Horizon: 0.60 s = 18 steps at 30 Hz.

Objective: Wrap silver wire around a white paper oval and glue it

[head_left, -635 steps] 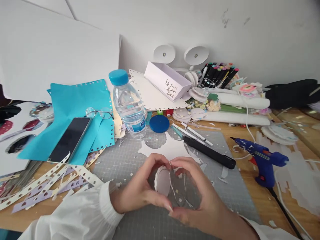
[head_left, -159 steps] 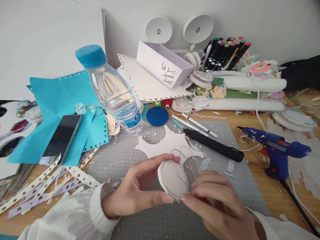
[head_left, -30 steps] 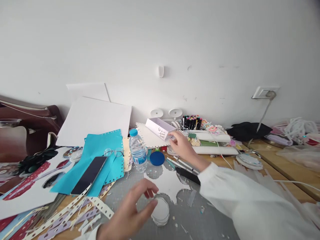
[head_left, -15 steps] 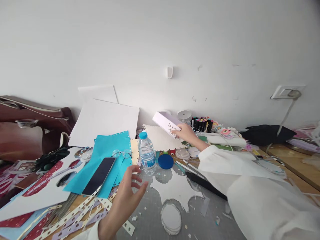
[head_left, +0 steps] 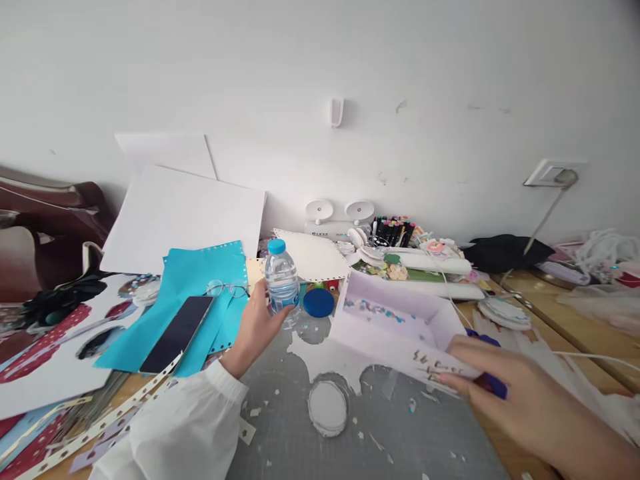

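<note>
My left hand point(head_left: 260, 323) is wrapped round the lower part of a clear water bottle point(head_left: 281, 277) with a blue cap, which stands upright on the table. At the right, my right hand point(head_left: 505, 383) grips the near right corner of a white open box point(head_left: 380, 333). Small blue and purple bits lie inside the box. A round blue lid point(head_left: 319, 303) is just right of the bottle. Under and in front of the box lies a cut white sheet point(head_left: 320, 357), and nearer me a stack of white discs point(head_left: 327, 407).
A phone point(head_left: 177, 333) and glasses point(head_left: 227, 289) lie on turquoise sheets point(head_left: 205, 267) at the left. Markers point(head_left: 393, 231) and rolled paper point(head_left: 435, 261) are at the back, near a twin-lamp unit point(head_left: 330, 225). Patterned strips lie front left.
My left hand has reached forward and closed on the bottle. My right hand has brought the box from the back towards me and to the right. The view has shifted slightly.
</note>
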Motion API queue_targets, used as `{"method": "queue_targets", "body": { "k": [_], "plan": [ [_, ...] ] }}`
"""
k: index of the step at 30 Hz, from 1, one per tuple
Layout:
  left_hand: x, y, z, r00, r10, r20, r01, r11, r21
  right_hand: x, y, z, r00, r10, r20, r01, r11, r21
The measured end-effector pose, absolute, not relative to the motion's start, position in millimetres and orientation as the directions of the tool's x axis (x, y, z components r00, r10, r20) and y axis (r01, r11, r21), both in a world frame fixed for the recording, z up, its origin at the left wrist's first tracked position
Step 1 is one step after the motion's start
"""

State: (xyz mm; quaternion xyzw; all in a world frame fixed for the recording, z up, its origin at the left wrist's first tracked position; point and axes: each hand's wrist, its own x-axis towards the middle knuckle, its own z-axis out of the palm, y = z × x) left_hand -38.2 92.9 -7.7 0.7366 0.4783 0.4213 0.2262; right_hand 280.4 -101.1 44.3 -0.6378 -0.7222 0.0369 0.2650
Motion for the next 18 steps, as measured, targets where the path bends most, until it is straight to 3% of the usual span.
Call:
{"method": "queue_targets", "body": {
  "k": [4, 14, 18],
  "plan": [
    [-35.9, 97.4, -12.8, 0.171, 0.895, 0.412, 0.483, -0.441, 0.757, 273.8, -109.9, 15.4, -0.161, 0.955, 0.248, 0.902, 0.244, -0.357],
    [-45.2, 77.6, -2.2, 0.195, 0.923, 0.332, 0.45, -0.385, 0.806, 227.2, -63.2, -21.6, -0.391, 0.809, 0.438, 0.895, 0.445, -0.023],
    [-58.1, 46.4, 0.1, 0.23, 0.953, 0.199, 0.428, -0.282, 0.859, 218.9, -51.4, -34.1, -0.385, 0.791, 0.476, 0.897, 0.441, -0.008]
  ]
}}
